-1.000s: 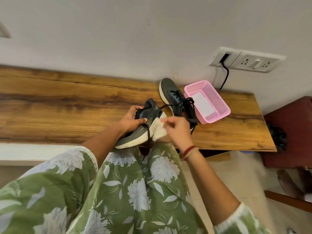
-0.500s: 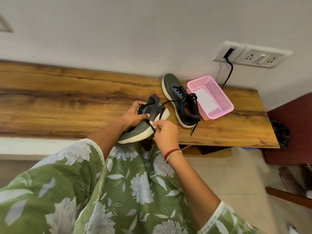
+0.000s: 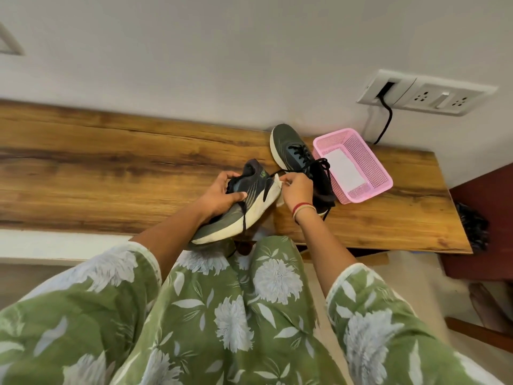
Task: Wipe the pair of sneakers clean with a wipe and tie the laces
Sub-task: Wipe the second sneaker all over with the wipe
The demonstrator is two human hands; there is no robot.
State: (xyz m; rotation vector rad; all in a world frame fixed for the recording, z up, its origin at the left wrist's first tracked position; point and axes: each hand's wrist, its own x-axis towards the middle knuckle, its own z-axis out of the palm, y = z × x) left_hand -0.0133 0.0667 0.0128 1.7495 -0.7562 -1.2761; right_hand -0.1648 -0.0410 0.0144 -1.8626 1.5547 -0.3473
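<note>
Matt wood-grain table (image 3: 111, 162) — perforated pink plastic basket (image 3: 369, 162)

We face a plain pale wall (image 3: 222, 51), evenly lit. Along it runs a wood-grain bench (image 3: 111, 168), and just past its right end stands a dark red piece of furniture (image 3: 483, 218). On the wall above that end we see a white socket panel (image 3: 427, 93), with a black cable (image 3: 387, 120) dropping from it toward the bench. Below the bench's front edge lies a white ledge (image 3: 55, 243). The floor (image 3: 410, 273) at right is pale beige.

L hand (image 3: 222, 196) grips sneaker (image 3: 238, 207), R hand (image 3: 297, 190) wipe (image 3: 277, 188)
</note>
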